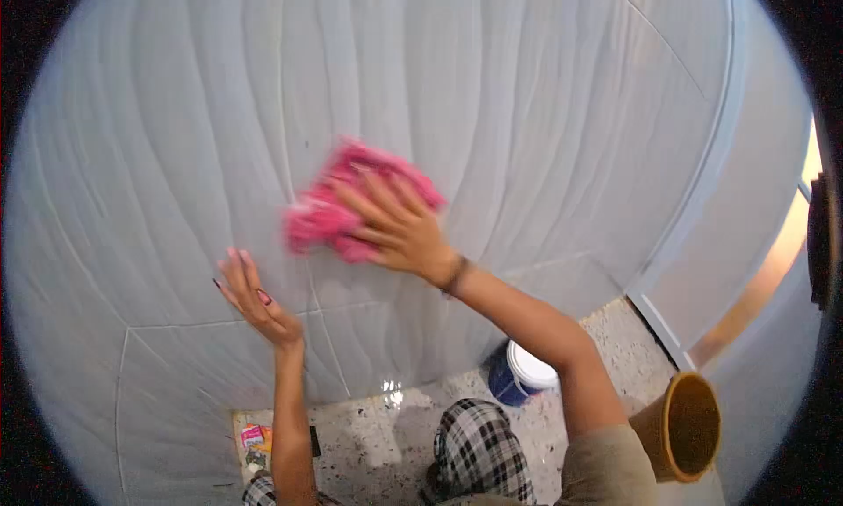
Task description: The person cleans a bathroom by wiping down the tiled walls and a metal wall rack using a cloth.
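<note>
My right hand (397,229) presses a pink cloth (327,209) flat against the grey veined tile wall (527,119). Its fingers spread over the cloth, and both look smeared by motion. A dark band circles that wrist. Lower and to the left, my left hand (257,299) is raised beside the wall, fingers stretched out and holding nothing. Whether its fingertips touch the tiles I cannot tell. Grout lines cross the wall below the cloth.
On the speckled floor (360,427) stands a dark blue bucket (507,379) with a white lid. An open yellow-brown bin (672,427) is at the lower right. Colourful packets (256,440) lie at the lower left. A pale door (746,172) borders the wall on the right.
</note>
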The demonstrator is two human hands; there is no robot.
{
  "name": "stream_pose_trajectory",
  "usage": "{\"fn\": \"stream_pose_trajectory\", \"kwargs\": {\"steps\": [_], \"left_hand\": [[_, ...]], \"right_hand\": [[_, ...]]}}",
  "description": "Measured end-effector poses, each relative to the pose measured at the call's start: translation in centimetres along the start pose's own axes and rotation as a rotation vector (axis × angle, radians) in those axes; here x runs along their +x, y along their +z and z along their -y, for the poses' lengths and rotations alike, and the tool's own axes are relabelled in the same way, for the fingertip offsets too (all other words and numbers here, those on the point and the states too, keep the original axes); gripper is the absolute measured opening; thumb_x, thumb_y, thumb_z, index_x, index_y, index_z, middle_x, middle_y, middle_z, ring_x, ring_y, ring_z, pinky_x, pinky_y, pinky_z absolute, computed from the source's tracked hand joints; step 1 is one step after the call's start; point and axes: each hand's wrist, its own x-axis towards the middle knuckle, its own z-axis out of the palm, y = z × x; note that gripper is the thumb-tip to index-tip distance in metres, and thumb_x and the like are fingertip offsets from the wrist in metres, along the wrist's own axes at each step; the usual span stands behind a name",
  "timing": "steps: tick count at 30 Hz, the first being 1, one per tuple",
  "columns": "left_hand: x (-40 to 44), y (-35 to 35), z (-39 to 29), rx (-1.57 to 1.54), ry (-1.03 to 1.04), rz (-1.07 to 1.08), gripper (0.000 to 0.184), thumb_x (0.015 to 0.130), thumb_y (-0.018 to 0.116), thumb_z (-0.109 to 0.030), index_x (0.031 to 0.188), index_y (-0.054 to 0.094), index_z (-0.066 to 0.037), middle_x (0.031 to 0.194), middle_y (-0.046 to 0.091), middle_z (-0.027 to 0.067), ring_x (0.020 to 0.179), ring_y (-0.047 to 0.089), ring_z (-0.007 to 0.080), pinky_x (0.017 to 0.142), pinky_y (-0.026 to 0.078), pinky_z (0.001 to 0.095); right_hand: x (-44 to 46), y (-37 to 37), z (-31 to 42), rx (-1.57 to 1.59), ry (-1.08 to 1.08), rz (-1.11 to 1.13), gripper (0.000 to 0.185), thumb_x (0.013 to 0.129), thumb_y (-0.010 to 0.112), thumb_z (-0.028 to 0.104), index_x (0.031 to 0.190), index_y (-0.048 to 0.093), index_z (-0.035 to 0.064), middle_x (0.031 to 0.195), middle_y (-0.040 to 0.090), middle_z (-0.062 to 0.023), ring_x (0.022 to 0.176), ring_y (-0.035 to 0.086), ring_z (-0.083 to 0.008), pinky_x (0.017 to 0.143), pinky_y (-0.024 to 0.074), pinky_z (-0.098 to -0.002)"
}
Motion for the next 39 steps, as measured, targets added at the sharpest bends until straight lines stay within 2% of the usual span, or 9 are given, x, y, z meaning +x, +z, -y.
{"fn": "stream_pose_trajectory", "kwargs": {"steps": [3, 9, 13, 15, 19, 25, 30, 33, 39], "left_hand": [[0.3, 0.2, -0.8, 0.002, -0.031, -0.021, 0.057, 0.092, 0.013, -0.035, 0.128, 0.041, -0.002, 0.137, 0.035, 0.01, 0.131, 0.023, 0.0299, 0.106, 0.007, 0.0492], [1.2, 1.2, -3.6, -0.052, -0.111, -0.01, 0.063, 0.092, 0.008, -0.042, 0.128, 0.041, -0.002, 0.136, 0.036, 0.0091, 0.131, 0.023, 0.0273, 0.107, 0.005, 0.046], [3.5, 2.6, -6.9, -0.024, 0.09, 0.075, 0.055, 0.091, 0.012, -0.03, 0.122, 0.046, 0.001, 0.133, 0.04, 0.0103, 0.128, 0.028, 0.0315, 0.105, 0.01, 0.052], [3.8, 2.4, -6.1, 0.003, 0.118, 0.081, 0.055, 0.091, 0.013, -0.03, 0.121, 0.048, 0.001, 0.132, 0.042, 0.0104, 0.127, 0.03, 0.0313, 0.105, 0.011, 0.0525], [3.0, 2.5, -4.7, 0.094, 0.235, 0.068, 0.051, 0.09, 0.019, -0.027, 0.122, 0.048, -0.001, 0.131, 0.042, 0.0084, 0.127, 0.032, 0.0268, 0.105, 0.013, 0.0518], [1.9, 1.6, -3.9, 0.204, 0.313, 0.165, 0.046, 0.084, 0.026, -0.017, 0.123, 0.049, -0.007, 0.132, 0.043, 0.0053, 0.127, 0.032, 0.0236, 0.105, 0.015, 0.0531], [2.2, 0.3, -4.1, 0.242, 0.319, 0.197, 0.047, 0.081, 0.028, -0.015, 0.123, 0.05, -0.008, 0.131, 0.044, 0.0035, 0.127, 0.033, 0.0222, 0.104, 0.015, 0.0545], [2.3, 0.8, -5.5, 0.221, 0.269, 0.215, 0.047, 0.084, 0.025, -0.017, 0.123, 0.049, -0.008, 0.13, 0.044, 0.0038, 0.127, 0.033, 0.0234, 0.104, 0.015, 0.0541], [-1.5, 1.2, -2.8, 0.139, 0.188, 0.14, 0.047, 0.089, 0.02, -0.023, 0.123, 0.047, -0.005, 0.131, 0.044, 0.0061, 0.128, 0.031, 0.0248, 0.105, 0.013, 0.0534]], "right_hand": [[-4.1, -4.7, -6.8, -0.039, 0.505, -0.118, 0.041, 0.074, 0.06, 0.016, 0.114, 0.053, 0.0146, 0.115, 0.05, -0.0109, 0.117, 0.039, -0.0315, 0.101, 0.0239, -0.0448], [6.5, -9.1, -19.1, -0.545, 0.707, -0.438, 0.057, 0.079, 0.05, 0.024, 0.131, 0.035, 0.0099, 0.134, 0.032, -0.0202, 0.127, 0.026, -0.0329, 0.105, 0.0156, -0.0456], [9.4, -1.1, -9.0, -0.072, 0.118, -0.263, 0.062, 0.075, 0.054, 0.028, 0.132, 0.035, 0.0116, 0.138, 0.03, -0.013, 0.129, 0.024, -0.0327, 0.107, 0.0146, -0.0447], [10.0, -1.1, -3.7, 0.111, -0.214, -0.069, 0.035, 0.059, 0.066, 0.023, 0.094, 0.063, 0.0206, 0.13, 0.041, -0.0078, 0.126, 0.032, -0.0266, 0.106, 0.0199, -0.0455], [14.3, -2.0, -9.8, 0.264, -0.134, -0.291, 0.039, 0.063, 0.062, 0.022, 0.101, 0.06, 0.0141, 0.122, 0.049, -0.009, 0.123, 0.036, -0.0274, 0.106, 0.0208, -0.0431], [6.3, -17.2, -39.7, -0.728, 0.235, -0.728, 0.023, 0.077, 0.047, 0.014, 0.096, 0.054, 0.0037, 0.092, 0.057, -0.0144, 0.088, 0.052, -0.0319, 0.073, 0.0418, -0.04], [-11.5, -17.5, -38.3, -0.908, 1.454, -0.696, 0.053, 0.083, 0.043, 0.045, 0.12, 0.045, 0.0073, 0.107, 0.055, -0.0188, 0.105, 0.048, -0.036, 0.089, 0.0363, -0.0455], [-9.0, -17.1, -35.2, -0.8, 1.662, -0.595, 0.06, 0.083, 0.038, 0.053, 0.119, 0.045, 0.0048, 0.104, 0.055, -0.0199, 0.101, 0.051, -0.0375, 0.084, 0.0398, -0.0462], [14.3, -7.9, -21.4, -0.432, 0.383, -0.715, 0.043, 0.078, 0.053, 0.033, 0.108, 0.05, 0.0027, 0.096, 0.055, -0.019, 0.094, 0.048, -0.0331, 0.078, 0.0372, -0.0442]]}}
